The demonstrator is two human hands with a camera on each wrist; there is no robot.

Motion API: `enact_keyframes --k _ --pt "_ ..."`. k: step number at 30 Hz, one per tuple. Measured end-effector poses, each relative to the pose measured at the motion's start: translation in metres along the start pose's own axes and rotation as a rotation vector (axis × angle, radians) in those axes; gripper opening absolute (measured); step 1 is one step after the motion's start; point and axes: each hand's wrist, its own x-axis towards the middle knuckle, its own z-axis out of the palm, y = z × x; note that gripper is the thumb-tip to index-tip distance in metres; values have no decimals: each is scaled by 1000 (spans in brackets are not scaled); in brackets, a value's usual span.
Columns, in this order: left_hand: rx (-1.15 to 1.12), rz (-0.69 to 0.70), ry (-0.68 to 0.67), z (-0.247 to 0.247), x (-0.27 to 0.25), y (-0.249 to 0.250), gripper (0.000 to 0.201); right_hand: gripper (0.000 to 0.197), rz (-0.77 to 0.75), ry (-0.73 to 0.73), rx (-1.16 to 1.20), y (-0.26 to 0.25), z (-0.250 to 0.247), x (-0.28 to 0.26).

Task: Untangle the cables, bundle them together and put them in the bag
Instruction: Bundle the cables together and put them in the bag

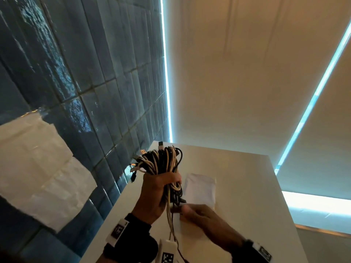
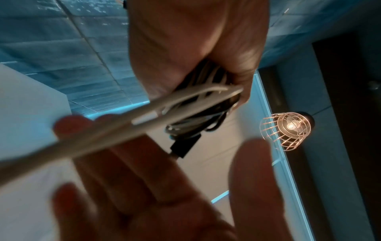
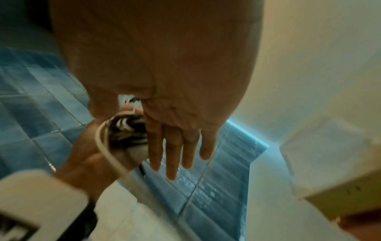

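My left hand (image 1: 161,188) grips a thick bundle of black and white cables (image 1: 161,160) around its middle and holds it upright above the white table (image 1: 247,196). Plug ends stick out at the top left. Loose tails (image 1: 170,224) hang below the fist. My right hand (image 1: 193,213) is just under the bundle with straight fingers (image 3: 173,154) by the lower loops (image 3: 128,130). A white cable (image 2: 103,135) runs across those fingers. The white bag (image 1: 201,186) lies flat on the table behind both hands.
A blue tiled wall (image 1: 95,92) rises on the left, with white paper sheets (image 1: 38,168) stuck to it. Pale blinds (image 1: 247,73) stand behind the table. A wire-cage lamp (image 2: 286,128) shows in the left wrist view.
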Motion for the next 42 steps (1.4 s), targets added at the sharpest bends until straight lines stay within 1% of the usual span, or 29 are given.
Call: enact_keyframes --k 2,3,6,8,9,10,13,14,15,17,20,21,23,25,27,30,34,37,39,42 --pt "22 30 30 7 -1 -1 22 42 -39 -55 9 -6 13 3" --pt "11 44 51 9 -2 -1 22 38 -75 -49 38 -6 18 4" --pt "-98 22 134 7 0 0 28 39 -197 67 257 -1 28 6" --pt "-189 -43 146 6 1 1 31 41 -180 135 375 5 32 9" --pt "-234 -82 137 7 0 2 30 39 -155 143 420 8 34 11" --pt "-274 -121 118 9 -2 2 29 37 -135 122 464 12 37 13" --pt "-353 -203 9 15 -9 4 21 35 -62 -36 559 26 46 16" --pt "-372 -218 -33 17 -12 5 18 36 -12 -75 531 31 44 16" --pt "-391 -230 -73 16 -14 5 19 37 46 -98 449 35 39 14" --pt "-405 -260 -136 11 -17 6 24 38 121 -130 220 44 20 12" --pt "-233 -318 -210 -1 -23 5 20 35 159 -99 -23 38 -21 12" --pt "-171 -335 -218 -5 -25 1 18 34 141 -65 -96 32 -35 13" --pt "-101 -377 -187 -12 -30 -7 22 33 74 -10 -252 12 -56 15" --pt "-91 -403 -140 -15 -34 -15 30 30 3 -28 -376 -12 -69 17" --pt "-73 -399 -138 -13 -38 -20 33 26 -49 -71 -475 -31 -73 20" --pt "-129 -409 -158 -10 -43 -24 38 25 -131 -104 -548 -50 -71 24" --pt "-257 -452 -251 -11 -48 -21 62 14 -261 -90 -601 -66 -71 22" --pt "-265 -481 -313 -11 -50 -18 71 11 -327 -102 -597 -71 -71 22" --pt "-280 -494 -358 -10 -51 -18 67 8 -329 -99 -663 -72 -71 25" --pt "-344 -504 -411 -12 -51 -19 57 12 -325 -115 -711 -74 -72 25"
